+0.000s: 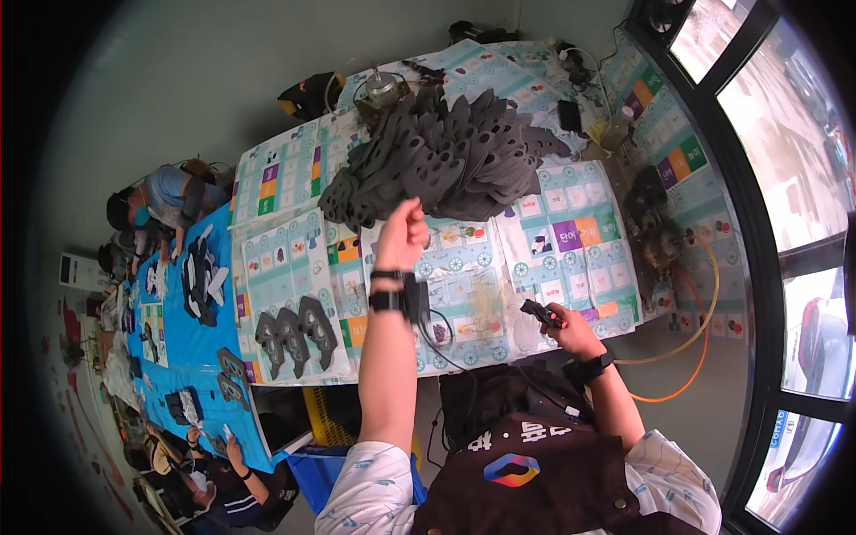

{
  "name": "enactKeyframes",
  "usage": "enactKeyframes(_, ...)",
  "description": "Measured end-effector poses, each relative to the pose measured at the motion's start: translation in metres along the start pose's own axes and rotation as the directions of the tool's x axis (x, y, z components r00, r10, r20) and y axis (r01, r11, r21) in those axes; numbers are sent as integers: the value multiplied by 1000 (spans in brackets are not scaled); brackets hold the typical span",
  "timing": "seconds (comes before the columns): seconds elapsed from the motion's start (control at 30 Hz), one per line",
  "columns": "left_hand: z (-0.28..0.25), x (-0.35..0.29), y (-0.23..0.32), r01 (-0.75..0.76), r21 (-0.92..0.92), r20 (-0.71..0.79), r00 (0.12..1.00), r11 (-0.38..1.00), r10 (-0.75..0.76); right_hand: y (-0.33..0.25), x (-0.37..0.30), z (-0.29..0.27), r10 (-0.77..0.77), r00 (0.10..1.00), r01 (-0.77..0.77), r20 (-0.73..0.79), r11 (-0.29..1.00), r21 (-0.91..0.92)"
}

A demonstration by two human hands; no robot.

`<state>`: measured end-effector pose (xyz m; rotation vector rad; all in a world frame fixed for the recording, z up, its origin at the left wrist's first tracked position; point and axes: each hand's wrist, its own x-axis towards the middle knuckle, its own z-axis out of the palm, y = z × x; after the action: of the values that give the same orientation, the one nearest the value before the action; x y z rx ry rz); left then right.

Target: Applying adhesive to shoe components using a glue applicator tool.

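A large heap of dark grey, flat cut-out pieces with oval holes [446, 160] lies on the far half of the table. My left hand [404, 234] is at the heap's near edge, its fingers curled closed; what is between them, if anything, is hidden. Lower right, my right hand [572, 333] grips a small black hand tool with red parts [541, 313], held over the table's near edge. Three similar grey pieces [294, 337] lie in a row at the near left. Both wrists wear black bands.
A patterned sheet covers the table [557, 259]. Yellow and orange hoses [691, 357] loop at the right, beside glass windows. Behind the heap stands a metal pot-like container [382, 87]. Left, people work at a blue-covered table [192, 352]; a blue crate [321, 477] is below.
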<state>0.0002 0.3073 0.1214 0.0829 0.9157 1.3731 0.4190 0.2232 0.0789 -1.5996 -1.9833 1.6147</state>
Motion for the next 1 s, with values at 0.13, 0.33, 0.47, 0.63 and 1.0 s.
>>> enactKeyframes(0.13,-25,-81,-112,32,188,-80,997,982,-17,25,6,-2,32,999,-32,-19,999,20)
enactKeyframes(0.33,-85,-128,-196,-58,983,73,994,175,-84,20,25,-3,71,997,-72,37,997,19)
enactKeyframes(0.47,-130,-126,-213,31,938,103,926,-346,364,23,32,9,194,971,-211,137,969,126)
enactKeyframes(0.63,-157,-138,-238,170,960,-74,919,-220,387,22,30,29,143,976,-157,162,984,78)
enactKeyframes(1.0,-171,-187,-273,-102,964,160,961,-247,226,-6,27,37,137,966,-160,218,983,90)
